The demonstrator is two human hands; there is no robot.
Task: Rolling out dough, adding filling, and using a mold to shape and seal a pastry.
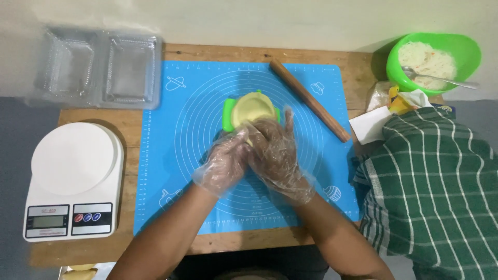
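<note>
Both your hands are in loose clear plastic gloves and meet at the near edge of the green dumpling press (228, 115), which sits near the centre of the blue silicone baking mat (171, 171). A pale dough round (252, 107) lies draped over the press, covering most of it; only the green left edge and a sliver on the right show.

Your left hand (224, 162) is curled, fingers bent in against the near rim of the press. Your right hand (275, 153) overlaps it from the right, fingers wrapped over the same rim, one finger pointing up beside the dough. Both look closed on the press edge, likely steadying it on the mat, but the gloves blur the exact contact, so I can't tell how firm the grip is.

Wooden rolling pin (309, 99) lies diagonal on the mat, up and right of the press, apart from it. Green bowl of white shredded filling (434, 61) with a spoon sits at far right, near your right hand's side. White kitchen scale (72, 181) stands off the mat to the left. Clear plastic clamshell tray (98, 67) is top left. A green checked cloth (430, 197) covers something at right.
</note>
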